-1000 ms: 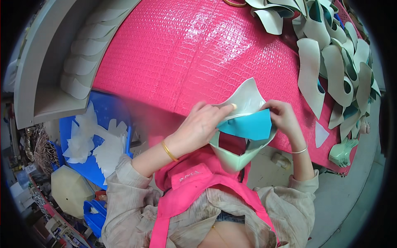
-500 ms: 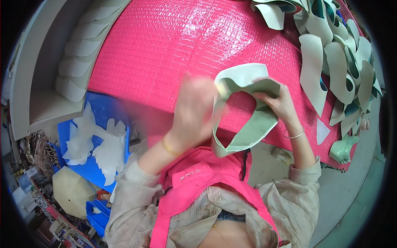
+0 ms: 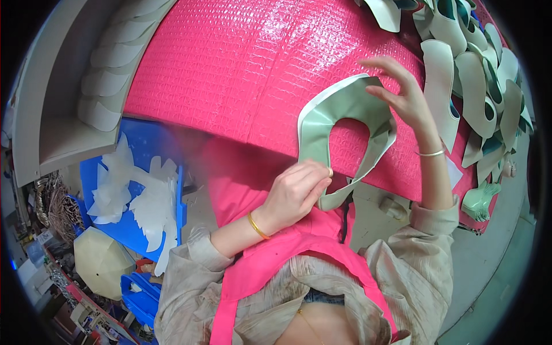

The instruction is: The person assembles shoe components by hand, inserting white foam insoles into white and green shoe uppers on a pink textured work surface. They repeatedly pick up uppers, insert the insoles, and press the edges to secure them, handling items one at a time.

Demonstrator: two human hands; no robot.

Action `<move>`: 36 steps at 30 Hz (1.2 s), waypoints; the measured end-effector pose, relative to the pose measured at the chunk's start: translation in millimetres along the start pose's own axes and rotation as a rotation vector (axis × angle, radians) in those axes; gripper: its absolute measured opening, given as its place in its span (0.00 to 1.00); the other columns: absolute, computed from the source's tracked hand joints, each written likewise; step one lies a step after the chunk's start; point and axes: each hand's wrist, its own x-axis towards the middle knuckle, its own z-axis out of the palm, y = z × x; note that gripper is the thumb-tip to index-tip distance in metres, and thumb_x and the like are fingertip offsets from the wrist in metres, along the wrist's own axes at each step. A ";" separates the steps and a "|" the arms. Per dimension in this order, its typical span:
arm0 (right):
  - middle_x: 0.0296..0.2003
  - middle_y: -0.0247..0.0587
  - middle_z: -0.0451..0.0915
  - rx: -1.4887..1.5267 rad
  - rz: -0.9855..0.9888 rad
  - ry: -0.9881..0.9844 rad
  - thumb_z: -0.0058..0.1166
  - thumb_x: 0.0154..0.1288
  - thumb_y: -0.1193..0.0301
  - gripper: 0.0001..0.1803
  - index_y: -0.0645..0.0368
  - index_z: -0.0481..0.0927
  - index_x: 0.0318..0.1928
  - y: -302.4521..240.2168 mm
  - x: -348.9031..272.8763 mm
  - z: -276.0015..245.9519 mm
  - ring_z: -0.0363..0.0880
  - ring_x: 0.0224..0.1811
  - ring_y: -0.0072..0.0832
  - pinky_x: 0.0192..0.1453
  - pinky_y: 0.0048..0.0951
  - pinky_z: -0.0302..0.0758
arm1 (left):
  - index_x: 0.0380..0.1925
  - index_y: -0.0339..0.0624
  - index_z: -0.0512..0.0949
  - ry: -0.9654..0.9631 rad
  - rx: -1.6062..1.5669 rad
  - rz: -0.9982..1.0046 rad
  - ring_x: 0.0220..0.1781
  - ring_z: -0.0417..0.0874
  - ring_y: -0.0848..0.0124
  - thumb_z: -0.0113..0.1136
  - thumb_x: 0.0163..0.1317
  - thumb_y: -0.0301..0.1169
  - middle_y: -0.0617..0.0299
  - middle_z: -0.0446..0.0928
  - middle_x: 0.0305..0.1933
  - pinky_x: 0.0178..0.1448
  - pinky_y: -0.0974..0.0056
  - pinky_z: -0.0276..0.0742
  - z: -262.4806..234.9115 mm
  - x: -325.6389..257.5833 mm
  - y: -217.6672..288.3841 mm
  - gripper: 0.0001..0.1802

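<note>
A loop-shaped shoe upper, pale green inside with a whitish outer face, stands over the front edge of the pink table. Its near end hangs before my pink apron. My left hand is closed, thumb and fingers pinching the upper's lower left edge. At the far right of the loop my right hand is open, its fingers spread above the rim. The right thumb is close to the green lining; whether it touches I cannot tell.
Many similar uppers lie heaped on the right of the pink table. A grey shelf holding pale cut pieces stands at the left. Below it is a blue tray with white sheet pieces. A stack of green parts sits at the right corner.
My left hand has come down and right, from a blurred motion, to the upper's lower edge. My right hand has let go of the rim and risen. The upper has turned more upright.
</note>
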 end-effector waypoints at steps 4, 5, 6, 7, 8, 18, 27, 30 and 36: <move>0.34 0.43 0.77 -0.631 -0.173 -0.220 0.65 0.41 0.68 0.17 0.58 0.77 0.34 -35.5 10.7 35.5 0.74 0.42 0.38 0.55 0.40 0.63 | 0.41 0.30 0.71 -0.017 0.447 0.001 0.51 0.72 0.54 0.56 0.52 0.22 0.47 0.69 0.46 0.51 0.58 0.72 4.9 6.4 2.8 0.15; 0.33 0.42 0.77 -0.606 -0.149 -0.321 0.64 0.41 0.68 0.17 0.58 0.77 0.34 -33.3 12.7 37.8 0.74 0.41 0.37 0.55 0.39 0.63 | 0.42 0.29 0.71 -0.029 0.483 0.002 0.51 0.72 0.54 0.56 0.52 0.22 0.47 0.69 0.46 0.51 0.59 0.72 7.2 7.4 4.3 0.16; 0.32 0.41 0.77 -0.577 -0.129 -0.425 0.64 0.41 0.68 0.16 0.58 0.77 0.33 -28.9 18.9 39.9 0.75 0.40 0.36 0.54 0.39 0.64 | 0.42 0.29 0.71 -0.037 0.519 -0.002 0.52 0.71 0.54 0.56 0.52 0.23 0.47 0.69 0.47 0.52 0.59 0.72 9.4 7.7 6.0 0.16; 0.30 0.40 0.78 -0.547 -0.110 -0.530 0.64 0.41 0.68 0.16 0.57 0.77 0.33 -27.0 22.2 41.3 0.75 0.40 0.36 0.54 0.39 0.64 | 0.43 0.29 0.70 -0.045 0.556 -0.007 0.52 0.71 0.54 0.56 0.51 0.23 0.47 0.69 0.47 0.52 0.59 0.72 10.9 7.5 7.3 0.17; 0.27 0.35 0.78 -0.338 -0.054 -0.611 0.64 0.41 0.70 0.15 0.57 0.76 0.32 -28.9 21.1 37.1 0.77 0.38 0.33 0.57 0.43 0.62 | 0.44 0.29 0.69 -0.057 0.567 -0.021 0.53 0.70 0.54 0.56 0.51 0.23 0.47 0.68 0.48 0.52 0.59 0.72 12.4 4.9 5.4 0.19; 0.28 0.44 0.78 -0.322 -0.124 -0.695 0.62 0.42 0.72 0.13 0.60 0.75 0.31 -38.8 28.5 46.5 0.78 0.35 0.40 0.47 0.45 0.68 | 0.48 0.29 0.67 -0.061 0.612 -0.106 0.55 0.67 0.54 0.56 0.52 0.26 0.47 0.65 0.53 0.54 0.59 0.71 15.1 7.1 12.5 0.23; 0.28 0.49 0.77 -0.471 -0.034 -0.924 0.59 0.47 0.73 0.10 0.65 0.75 0.30 -42.4 51.4 52.0 0.76 0.36 0.44 0.39 0.40 0.72 | 0.52 0.31 0.66 -0.108 0.772 -0.073 0.57 0.66 0.57 0.57 0.51 0.32 0.50 0.64 0.56 0.56 0.61 0.69 18.9 1.4 2.5 0.27; 0.27 0.49 0.77 -0.637 -0.064 -0.952 0.60 0.46 0.72 0.11 0.64 0.77 0.31 -44.5 53.0 57.7 0.77 0.34 0.44 0.38 0.39 0.73 | 0.51 0.32 0.67 -0.111 0.816 -0.055 0.55 0.67 0.59 0.58 0.51 0.32 0.51 0.65 0.55 0.55 0.61 0.68 19.5 3.5 2.7 0.27; 0.27 0.49 0.77 -0.704 -0.112 -0.779 0.60 0.45 0.71 0.11 0.63 0.77 0.29 -39.1 55.7 62.3 0.77 0.35 0.44 0.39 0.39 0.74 | 0.46 0.32 0.70 -0.274 0.902 -0.174 0.53 0.67 0.61 0.58 0.50 0.32 0.53 0.67 0.51 0.53 0.61 0.67 24.1 21.5 4.8 0.23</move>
